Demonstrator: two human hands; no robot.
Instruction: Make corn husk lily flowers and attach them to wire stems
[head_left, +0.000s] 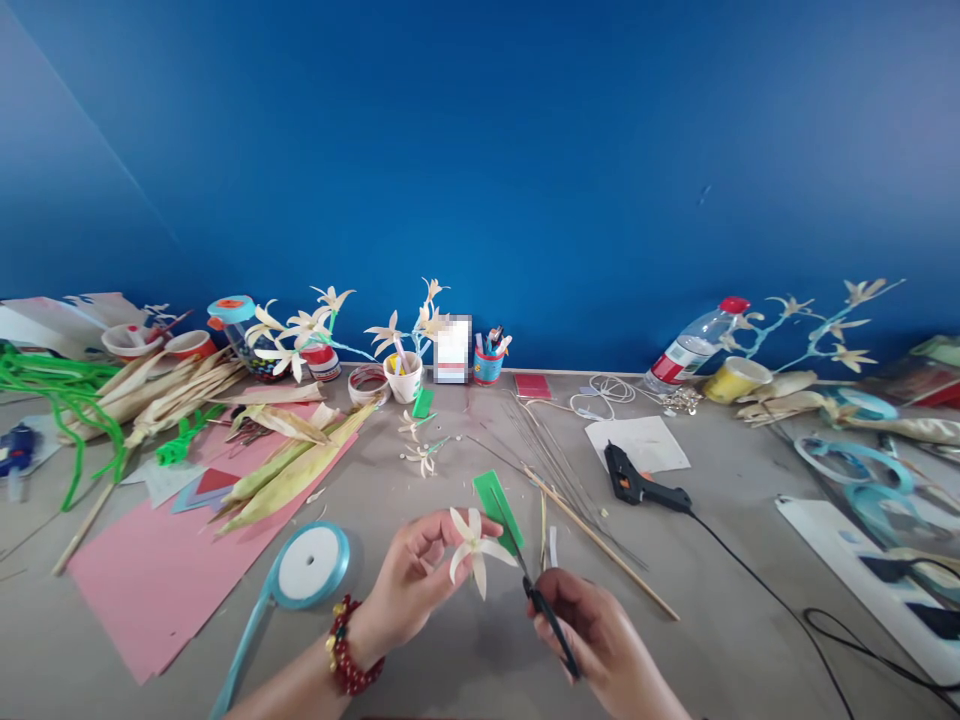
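Between the fingers of my left hand (420, 575) is a pale handmade flower (474, 548) with several pointed, curling petals. My right hand (592, 635) grips the black handles of a pair of scissors (531, 585). Their blades point up and to the left, close to the flower's right-hand petal; I cannot tell whether they touch it. Behind the blades, a small green card (497, 510) lies on the grey table. Two smaller pale flowers (421, 457) rest farther back. A roll of light blue ribbon (311, 562) sits left of my left hand.
A black glue gun (637, 482) with a trailing cord lies to the right, near a wooden stick (600, 545) and thin wires. Pink paper (172, 590) and corn husks (292, 465) cover the left side. Flower-filled cups, a tilted plastic bottle (694, 345) and a pen holder (489, 365) line the blue wall.
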